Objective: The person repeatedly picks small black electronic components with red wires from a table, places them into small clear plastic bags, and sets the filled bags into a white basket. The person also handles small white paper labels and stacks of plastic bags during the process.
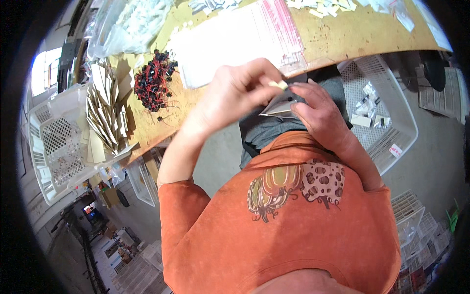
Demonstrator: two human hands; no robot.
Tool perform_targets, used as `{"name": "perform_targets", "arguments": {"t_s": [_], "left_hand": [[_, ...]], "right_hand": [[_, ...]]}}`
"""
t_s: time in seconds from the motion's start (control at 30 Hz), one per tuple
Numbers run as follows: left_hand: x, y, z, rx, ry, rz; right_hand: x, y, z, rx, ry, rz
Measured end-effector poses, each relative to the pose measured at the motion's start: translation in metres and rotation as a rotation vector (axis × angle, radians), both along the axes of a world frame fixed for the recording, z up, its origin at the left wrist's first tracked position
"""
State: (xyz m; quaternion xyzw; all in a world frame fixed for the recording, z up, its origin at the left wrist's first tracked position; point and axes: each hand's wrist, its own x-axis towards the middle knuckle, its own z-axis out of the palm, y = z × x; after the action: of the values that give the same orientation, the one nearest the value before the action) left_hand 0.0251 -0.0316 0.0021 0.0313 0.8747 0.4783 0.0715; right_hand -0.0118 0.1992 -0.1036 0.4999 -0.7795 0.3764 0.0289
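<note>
My left hand is raised over my lap, thumb and fingers pinched on a small pale yellow piece. Close beside it on the right, my right hand has its fingers curled and thumb drawn in. Between thumb and fingers of that hand sits a flat piece with a pale edge, possibly a card in a clear bag; its kind is not plain. Just beyond both hands, a stack of white sheets or bags with pink edges lies at the front of the wooden table.
Left of the stack are a heap of black parts with red wires and a pile of cream cards. White baskets stand at left and right, the right one holding small packets. Yellow pieces lie on the far table.
</note>
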Motion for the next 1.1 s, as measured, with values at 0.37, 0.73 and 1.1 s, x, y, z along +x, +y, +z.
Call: {"name": "perform_targets", "arguments": {"t_s": [0.37,0.73,1.1], "left_hand": [[0.041,0.004,-0.030,-0.333,0.295,0.079],[-0.112,-0.104,-0.016,-0.571,0.394,0.270],[-0.202,-0.136,-0.055,-0.970,0.453,-0.032]], "right_hand": [[0.006,-0.007,0.005,-0.005,0.044,0.017],[0.002,-0.004,-0.017,-0.011,-0.104,0.094],[-0.005,0.012,-0.036,0.028,-0.126,0.045]]}}
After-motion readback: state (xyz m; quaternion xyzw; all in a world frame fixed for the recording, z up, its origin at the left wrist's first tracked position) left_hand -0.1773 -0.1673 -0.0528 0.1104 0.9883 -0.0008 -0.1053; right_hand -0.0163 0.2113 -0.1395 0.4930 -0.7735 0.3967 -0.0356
